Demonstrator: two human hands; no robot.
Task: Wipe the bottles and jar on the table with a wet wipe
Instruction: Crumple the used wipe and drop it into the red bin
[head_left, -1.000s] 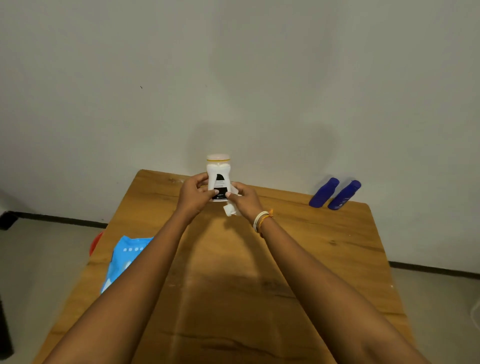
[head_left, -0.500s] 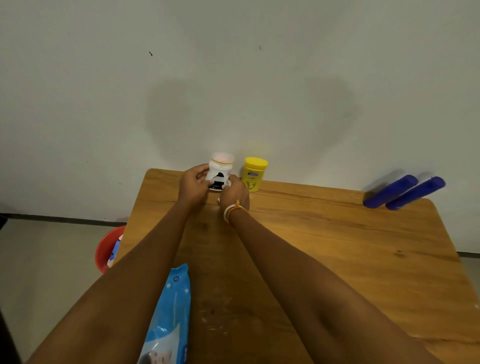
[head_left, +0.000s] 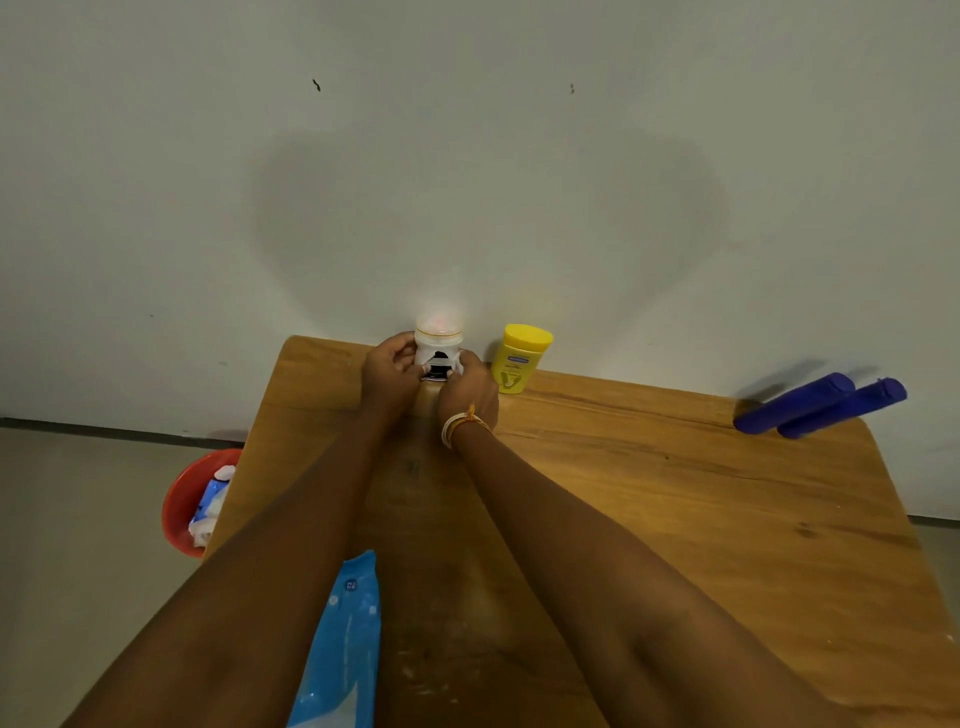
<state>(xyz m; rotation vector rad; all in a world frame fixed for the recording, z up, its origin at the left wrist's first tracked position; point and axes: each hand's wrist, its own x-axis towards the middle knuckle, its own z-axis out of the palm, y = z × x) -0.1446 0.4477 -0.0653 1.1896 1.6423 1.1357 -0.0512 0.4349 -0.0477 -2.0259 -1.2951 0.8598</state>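
Table (head_left: 675, 493): varnished wood, grain shown, faintly glossy. White jar (head_left: 439, 345) and yellow bottle (head_left: 517, 361): smooth plastic. Wipes pack (head_left: 340, 649): glossy blue film. Blue bottles (head_left: 821, 405): matt plastic.

1. Wet-wipe pack (head_left: 340, 639): small round badge near its upper end appears to read "72"; faint, uncertain.
2. Yellow bottle (head_left: 517, 358): blue brand patch, lettering illegible.
3. White jar (head_left: 439, 348): black label, text unreadable.

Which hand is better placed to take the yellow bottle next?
Probably the right hand: it is beside the yellow bottle. The left hand is on the far side of the white jar, which both hands grip.
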